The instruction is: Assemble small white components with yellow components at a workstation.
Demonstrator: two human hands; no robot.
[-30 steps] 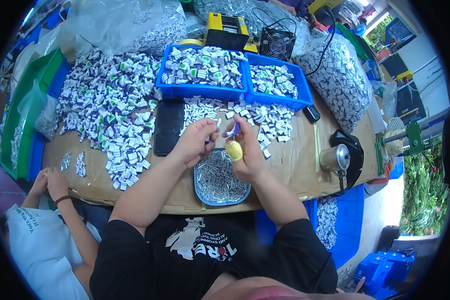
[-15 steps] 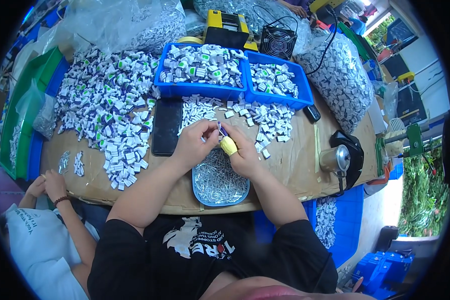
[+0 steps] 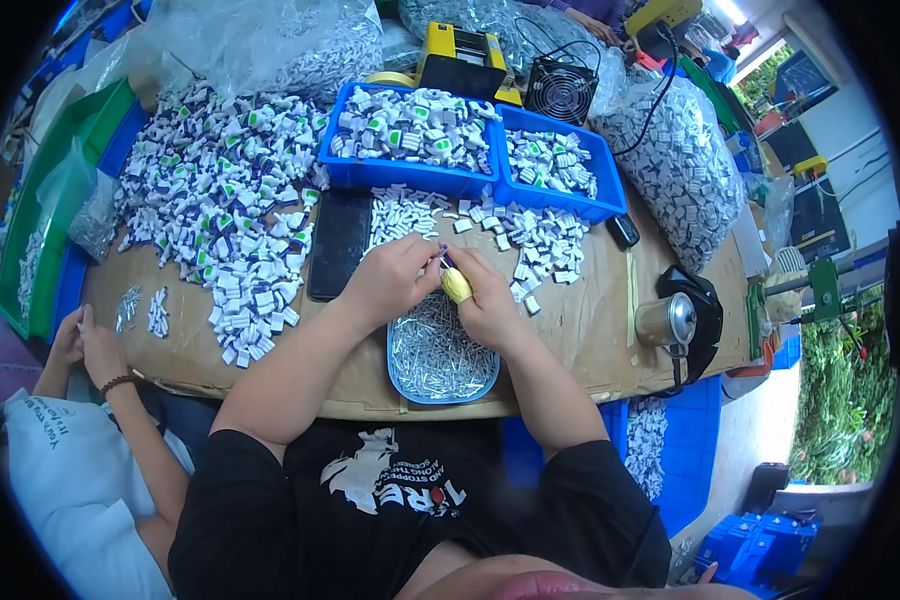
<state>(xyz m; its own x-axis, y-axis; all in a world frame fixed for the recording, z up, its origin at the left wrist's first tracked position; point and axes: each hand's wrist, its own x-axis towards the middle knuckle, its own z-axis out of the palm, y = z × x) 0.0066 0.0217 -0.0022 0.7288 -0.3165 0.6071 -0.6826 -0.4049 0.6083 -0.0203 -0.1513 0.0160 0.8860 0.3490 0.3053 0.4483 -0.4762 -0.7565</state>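
Over a clear blue-rimmed tub of loose metal pins, my two hands meet fingertip to fingertip. My right hand is closed around a hand tool with a bulging yellow handle; its working end is hidden between the fingers. Thumb and fingers of my left hand pinch a small part with a purple tip, mostly covered. Just beyond lie small white plastic pieces and square white pieces. A dark flat tray lies left of them.
Blue bins of white and purple parts stand behind. A large heap of such parts spreads to the left. At right are a metal mug, a fan and a full clear bag. A co-worker's hands work at far left.
The whole view has shifted slightly. My hands keep nearly the same place and grip, while the yellow handle appears a little more turned. The co-worker's hands stay close together.
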